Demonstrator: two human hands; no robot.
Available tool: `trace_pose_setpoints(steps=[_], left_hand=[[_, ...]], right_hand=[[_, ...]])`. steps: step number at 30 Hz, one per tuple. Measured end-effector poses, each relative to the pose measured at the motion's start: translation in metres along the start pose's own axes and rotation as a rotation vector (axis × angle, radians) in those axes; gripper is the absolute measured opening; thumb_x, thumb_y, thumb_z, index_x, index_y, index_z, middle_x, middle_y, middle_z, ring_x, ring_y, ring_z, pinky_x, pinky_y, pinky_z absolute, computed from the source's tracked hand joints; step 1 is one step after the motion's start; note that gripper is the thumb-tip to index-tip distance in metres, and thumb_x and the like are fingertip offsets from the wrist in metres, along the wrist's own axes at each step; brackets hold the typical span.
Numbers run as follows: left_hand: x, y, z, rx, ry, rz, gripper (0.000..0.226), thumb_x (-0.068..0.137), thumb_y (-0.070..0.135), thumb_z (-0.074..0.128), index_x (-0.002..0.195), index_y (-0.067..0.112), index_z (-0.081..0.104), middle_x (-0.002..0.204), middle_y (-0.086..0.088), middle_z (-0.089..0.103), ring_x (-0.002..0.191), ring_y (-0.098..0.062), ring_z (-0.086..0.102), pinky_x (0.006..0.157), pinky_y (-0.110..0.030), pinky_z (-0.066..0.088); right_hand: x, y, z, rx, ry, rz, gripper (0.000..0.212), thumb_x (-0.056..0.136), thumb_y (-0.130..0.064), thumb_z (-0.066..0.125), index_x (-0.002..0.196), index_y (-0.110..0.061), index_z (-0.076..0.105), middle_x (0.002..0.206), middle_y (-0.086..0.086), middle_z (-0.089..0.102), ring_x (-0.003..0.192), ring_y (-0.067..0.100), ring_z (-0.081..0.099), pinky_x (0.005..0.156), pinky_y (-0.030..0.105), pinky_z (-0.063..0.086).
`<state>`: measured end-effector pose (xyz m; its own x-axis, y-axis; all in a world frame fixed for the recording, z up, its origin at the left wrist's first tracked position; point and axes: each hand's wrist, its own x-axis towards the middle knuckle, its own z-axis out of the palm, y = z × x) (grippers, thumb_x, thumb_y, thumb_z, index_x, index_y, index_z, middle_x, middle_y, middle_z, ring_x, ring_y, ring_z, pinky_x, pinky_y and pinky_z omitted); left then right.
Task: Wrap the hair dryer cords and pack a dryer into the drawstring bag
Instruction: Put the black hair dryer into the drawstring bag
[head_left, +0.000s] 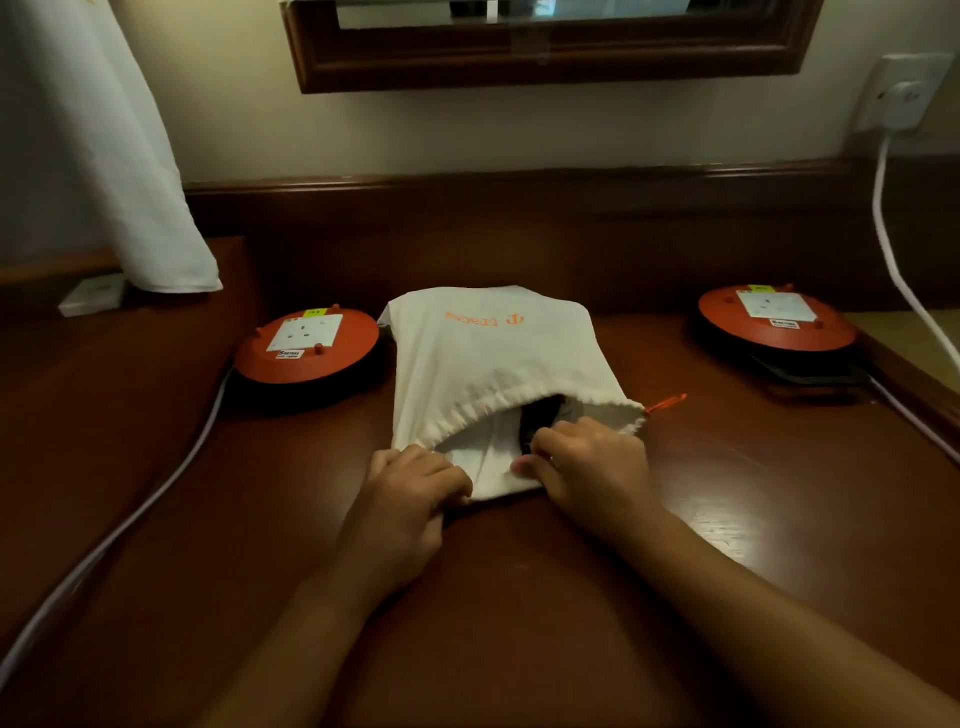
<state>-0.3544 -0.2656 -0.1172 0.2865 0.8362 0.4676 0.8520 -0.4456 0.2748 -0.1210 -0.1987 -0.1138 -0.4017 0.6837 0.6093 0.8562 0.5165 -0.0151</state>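
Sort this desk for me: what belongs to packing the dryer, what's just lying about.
Job: drawstring bag; dark dryer inside its mouth; left hand and right hand gripping the bag's rim.
Lying about: left cable reel; right cable reel; white cable; wall plug; hanging white cloth.

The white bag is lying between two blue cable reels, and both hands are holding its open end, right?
No. The head view shows the cable reels are orange-red, not blue. The white drawstring bag does lie between them, and the left hand and right hand hold its open end.
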Motion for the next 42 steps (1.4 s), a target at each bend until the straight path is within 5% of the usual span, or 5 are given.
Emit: trace_pose_setpoints(steps=[9, 15, 23, 32, 42], left_hand=[[-0.015, -0.001, -0.006, 0.049, 0.334, -0.327, 0.031, 0.089, 0.040, 0.064, 0.116, 0.027, 0.073, 0.110, 0.004, 0.062, 0.105, -0.019, 0.052, 0.087, -0.030, 0.041], [-0.014, -0.003, -0.008, -0.021, 0.174, -0.523, 0.040, 0.086, 0.030, 0.076, 0.124, 0.023, 0.066, 0.099, -0.003, 0.060, 0.092, -0.028, 0.060, 0.078, -0.039, 0.051], [-0.016, -0.017, -0.017, -0.101, 0.150, -0.488, 0.013, 0.086, 0.016, 0.077, 0.095, 0.020, 0.069, 0.080, 0.011, 0.054, 0.072, 0.002, 0.052, 0.063, -0.008, 0.033], [0.010, 0.000, -0.013, 0.172, 0.206, -0.250, 0.025, 0.087, 0.041, 0.063, 0.107, 0.025, 0.067, 0.103, 0.003, 0.064, 0.095, -0.021, 0.056, 0.076, -0.037, 0.043], [0.032, 0.018, 0.032, 0.084, 0.014, -0.120, 0.029, 0.091, 0.046, 0.050, 0.099, 0.027, 0.071, 0.089, 0.005, 0.061, 0.091, -0.022, 0.057, 0.077, -0.041, 0.050]], right_hand=[[-0.010, 0.019, -0.017, 0.251, 0.182, 0.134, 0.015, 0.093, -0.031, 0.065, 0.098, -0.018, 0.070, 0.101, -0.003, 0.063, 0.092, 0.019, 0.054, 0.071, 0.035, 0.044], [-0.005, 0.040, -0.013, 0.101, -0.182, 0.340, 0.056, 0.089, -0.041, 0.062, 0.139, -0.026, 0.041, 0.117, 0.001, 0.057, 0.105, 0.025, 0.053, 0.084, 0.043, 0.047], [-0.006, 0.045, -0.013, -0.038, -0.233, 0.280, 0.016, 0.095, -0.039, 0.051, 0.100, -0.025, 0.059, 0.091, -0.003, 0.059, 0.086, 0.021, 0.053, 0.072, 0.035, 0.036], [0.007, 0.013, -0.022, 0.317, -0.254, -0.178, 0.012, 0.087, -0.016, 0.059, 0.098, -0.017, 0.062, 0.096, 0.000, 0.058, 0.089, 0.018, 0.051, 0.076, 0.029, 0.044], [0.005, 0.016, 0.006, 0.530, -0.207, 0.024, 0.012, 0.088, -0.038, 0.069, 0.094, -0.028, 0.064, 0.088, -0.009, 0.062, 0.082, 0.007, 0.055, 0.071, 0.030, 0.049]])
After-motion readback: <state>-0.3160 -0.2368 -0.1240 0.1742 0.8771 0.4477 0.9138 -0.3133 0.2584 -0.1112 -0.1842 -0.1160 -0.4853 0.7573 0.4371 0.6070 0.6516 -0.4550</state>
